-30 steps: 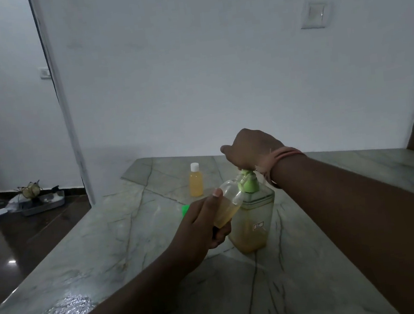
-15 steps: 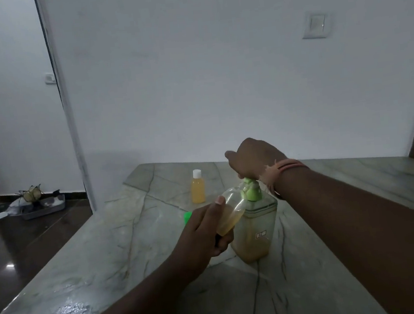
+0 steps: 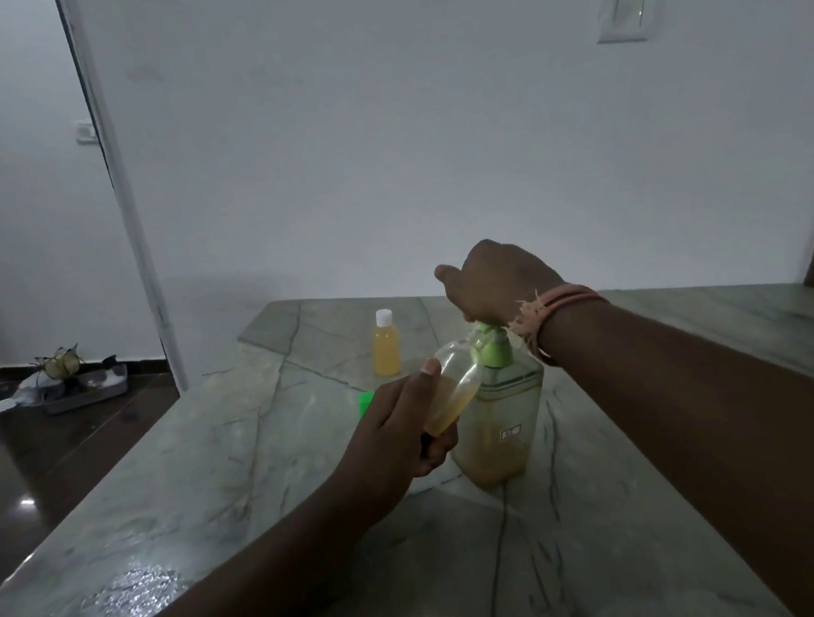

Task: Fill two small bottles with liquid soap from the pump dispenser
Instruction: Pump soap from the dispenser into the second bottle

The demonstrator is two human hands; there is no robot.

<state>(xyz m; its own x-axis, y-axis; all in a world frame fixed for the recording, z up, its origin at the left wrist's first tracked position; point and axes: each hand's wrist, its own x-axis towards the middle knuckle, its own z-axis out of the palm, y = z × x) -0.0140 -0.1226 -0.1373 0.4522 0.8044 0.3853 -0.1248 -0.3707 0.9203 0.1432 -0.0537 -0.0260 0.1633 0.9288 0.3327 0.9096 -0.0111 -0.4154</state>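
Soap-slick and light, small bottle (image 3: 453, 386) at frame centre looks squashy — left hand (image 3: 398, 435) wraps its lower body, right hand (image 3: 495, 281) curls over pump dispenser (image 3: 499, 414) head.

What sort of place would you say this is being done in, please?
Probably a room in a home: a polished marble-like table stands against a plain white wall with a wall switch, beside a doorway onto a dark glossy floor.

Tilted bottle (image 3: 453, 384) half-full at dispenser (image 3: 499, 414); capped bottle (image 3: 386, 344) upright behind.
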